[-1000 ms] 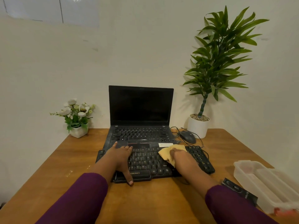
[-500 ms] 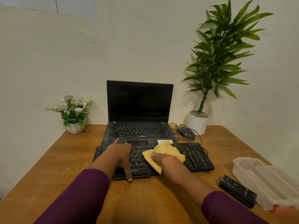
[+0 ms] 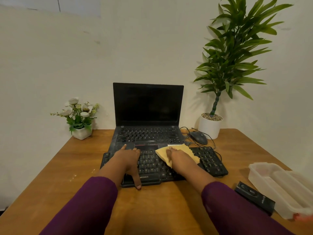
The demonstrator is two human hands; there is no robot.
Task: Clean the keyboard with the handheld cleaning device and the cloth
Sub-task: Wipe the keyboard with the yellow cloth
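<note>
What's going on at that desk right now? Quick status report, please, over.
Left hand flat, steadying keyboard. Right hand presses yellow cloth on middle keys. Laptop close behind; nothing blocking the wipe.

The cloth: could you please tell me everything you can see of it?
The cloth is pale yellow, soft-looking fabric with a zigzag-cut edge on its far right side. It lies rumpled and partly folded on the middle of the black keyboard, and its far edge seems to reach the front of the laptop. The right hand lies flat on top of it, pressing it onto the keys and hiding its centre.
</note>
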